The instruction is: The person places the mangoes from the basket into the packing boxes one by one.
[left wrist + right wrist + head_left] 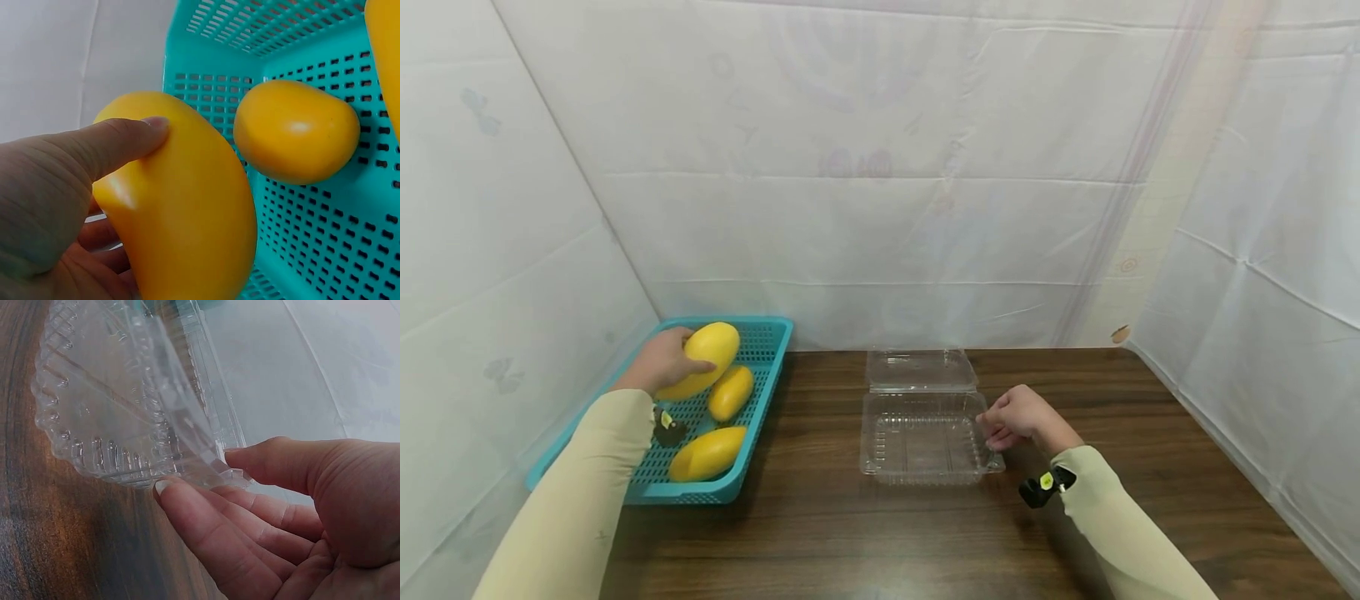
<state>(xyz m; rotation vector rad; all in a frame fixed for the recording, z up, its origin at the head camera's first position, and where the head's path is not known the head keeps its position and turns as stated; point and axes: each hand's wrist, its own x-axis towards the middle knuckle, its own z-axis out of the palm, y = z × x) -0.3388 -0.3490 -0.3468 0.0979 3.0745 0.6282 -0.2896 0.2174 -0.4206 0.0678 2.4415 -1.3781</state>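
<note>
My left hand (664, 360) grips a large yellow mango (187, 206) above the blue-green basket (758, 433), thumb across its top and fingers curled beneath. Below it in the basket lie a smaller mango (731, 393) and another mango (708, 454) near the front wall. At the table's middle stands a clear plastic clamshell container (925, 446), its lid (921, 371) folded back toward the wall. My right hand (1018, 418) pinches the container's right edge, with the thumb above and the fingers below the rim in the right wrist view.
The dark wooden table (820, 533) carries the basket at left and the container at centre. White sheeting (880, 208) hangs behind and along both sides, close to the basket's left and back walls.
</note>
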